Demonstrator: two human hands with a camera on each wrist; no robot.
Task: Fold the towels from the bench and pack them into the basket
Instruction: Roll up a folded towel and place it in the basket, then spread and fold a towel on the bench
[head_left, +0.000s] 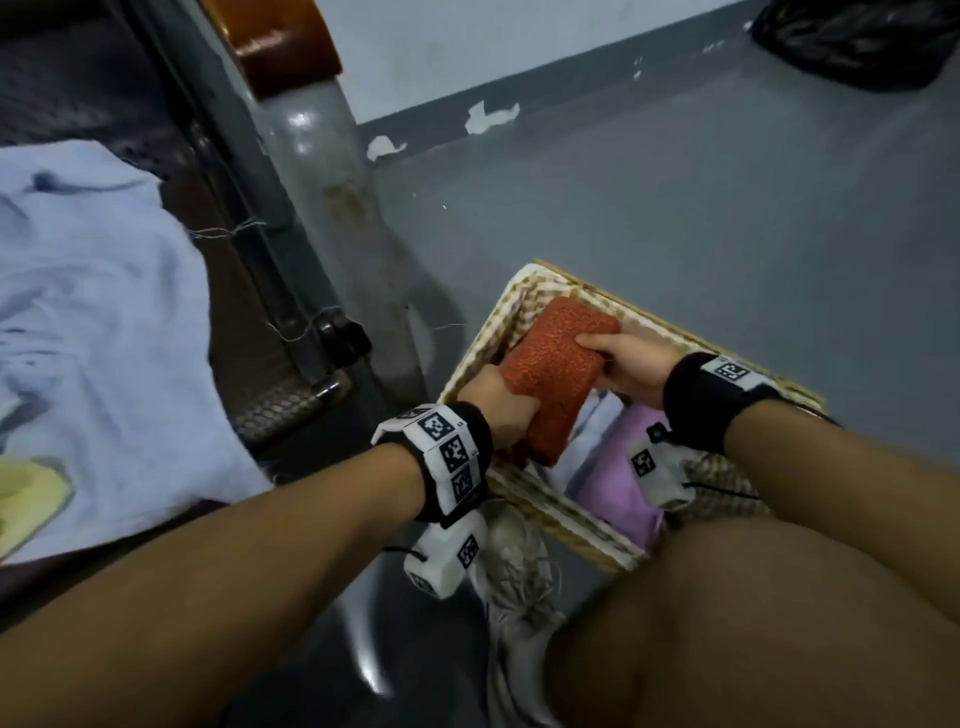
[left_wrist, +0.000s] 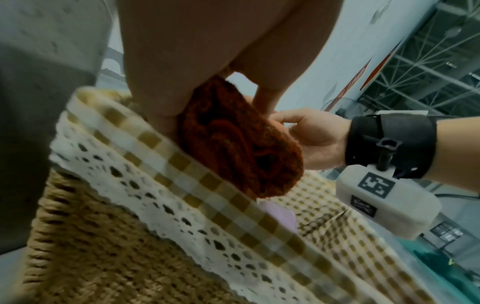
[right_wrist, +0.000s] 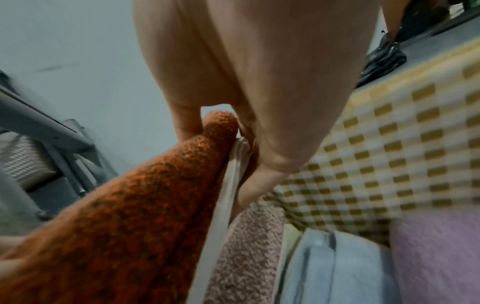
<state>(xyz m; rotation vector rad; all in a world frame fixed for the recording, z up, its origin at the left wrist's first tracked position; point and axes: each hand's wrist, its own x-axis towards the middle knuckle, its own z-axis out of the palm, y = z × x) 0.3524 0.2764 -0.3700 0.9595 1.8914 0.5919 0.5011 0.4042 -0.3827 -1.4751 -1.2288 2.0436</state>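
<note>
Both your hands, left and right, clench the folded orange towel over the basket: soft, light, apt to unfold, so grip both ends.

Both forearms reach forward and down, bare from the elbow, each with a black wrist band carrying white marker blocks. The left hand is turned knuckles-up, its fingers curled down around the near left end of the folded orange towel, thumb on the near side. The right hand comes in from the right with its wrist bent inward; its thumb lies across the towel's top while the fingers wrap underneath, seen from the left wrist view as a cupped palm against the towel's far side. The two hands sit near each other, the towel between them. A bare knee shows below the right forearm.
</note>
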